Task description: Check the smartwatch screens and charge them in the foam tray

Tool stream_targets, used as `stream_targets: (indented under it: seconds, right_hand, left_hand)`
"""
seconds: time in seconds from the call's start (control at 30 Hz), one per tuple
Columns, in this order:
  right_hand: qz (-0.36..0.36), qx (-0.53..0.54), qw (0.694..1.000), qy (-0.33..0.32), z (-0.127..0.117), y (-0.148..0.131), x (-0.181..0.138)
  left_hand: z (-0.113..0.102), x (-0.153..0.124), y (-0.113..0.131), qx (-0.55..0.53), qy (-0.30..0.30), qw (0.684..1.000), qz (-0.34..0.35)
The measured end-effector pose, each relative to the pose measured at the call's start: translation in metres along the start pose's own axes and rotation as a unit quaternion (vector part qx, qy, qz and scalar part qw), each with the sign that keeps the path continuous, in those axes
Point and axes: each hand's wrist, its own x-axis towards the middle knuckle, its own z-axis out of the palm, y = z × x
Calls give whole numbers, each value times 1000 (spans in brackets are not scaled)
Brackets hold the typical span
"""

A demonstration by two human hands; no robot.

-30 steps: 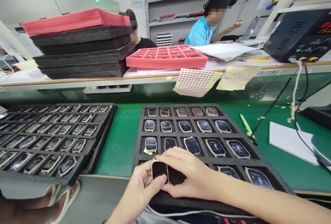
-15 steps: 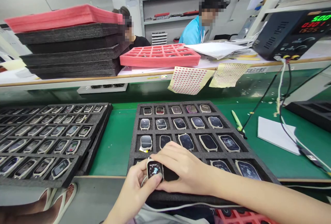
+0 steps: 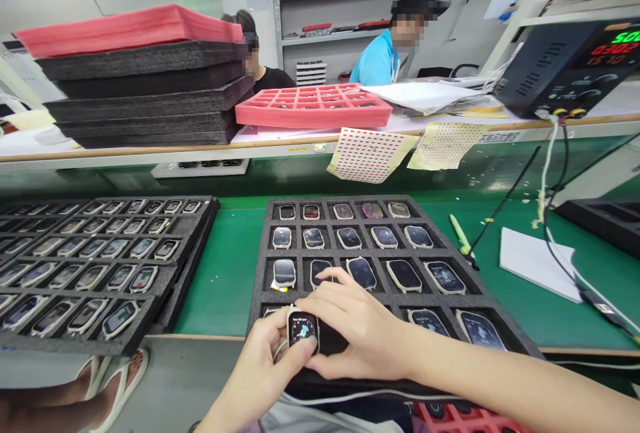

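My left hand (image 3: 265, 356) is closed on a smartwatch (image 3: 303, 330) with a pale case, its thumb lying on the lower part of the lit screen. The screen shows a dial and a line of text. My right hand (image 3: 357, 336) curves around the watch's right side, its index finger at the top edge and thumb near the bottom corner. Both hands are over the front of a black foam tray (image 3: 257, 306), whose compartments hold several watch heads, some lit. A white cable (image 3: 350, 394) runs below the hands; where it ends is hidden.
More black foam trays (image 3: 160, 279) with watches lie left. On the shelf are stacked foam trays (image 3: 150, 73), a red tray (image 3: 313, 116) and a power supply (image 3: 565, 73). A green pen (image 3: 460, 234) and white paper (image 3: 537, 263) lie right. Two people sit beyond.
The raised fingers of my right hand have spread and lifted slightly. The watch stays between my hands with the same dial showing. The whole view has shifted a little.
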Motion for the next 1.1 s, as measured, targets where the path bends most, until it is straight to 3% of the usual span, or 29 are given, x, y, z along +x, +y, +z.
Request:
stream_targets:
  seconds: [0.27,0.37,0.47,0.57,0.67,0.77,0.87,1.0,1.1]
  right_hand:
    - [12,25,1000,-14,-4,-1,2]
    - [62,84,994,-9,-17,-5,7]
    - [146,123,982,11,-28,-8,7]
    - [178,67,981,-33,-29,-11,-5]
    - [168,-10,981,-98,-25,-13,-17]
    - [133,-45,984,-107,-24,-15,-13]
    - [97,-41,987,-123,-20,-17,12]
    - [53,-98,966,-231,-3,-17,49]
    - [4,-159,944,-287,7,-18,65]
  left_hand:
    - [3,0,5,13,-2,1000,2]
    - [7,-3,9,-25,1,1000,-5]
    - [8,-8,9,-110,82,991,0]
    - [3,-15,6,-175,203,963,3]
    - [-2,-22,5,-203,244,948,1]
    - [-4,-27,7,-205,236,950,-6]
    - [-3,-31,10,-193,226,955,-18]
    - [-4,-38,6,-151,216,964,-12]
    - [-7,-45,-1,-136,175,975,2]
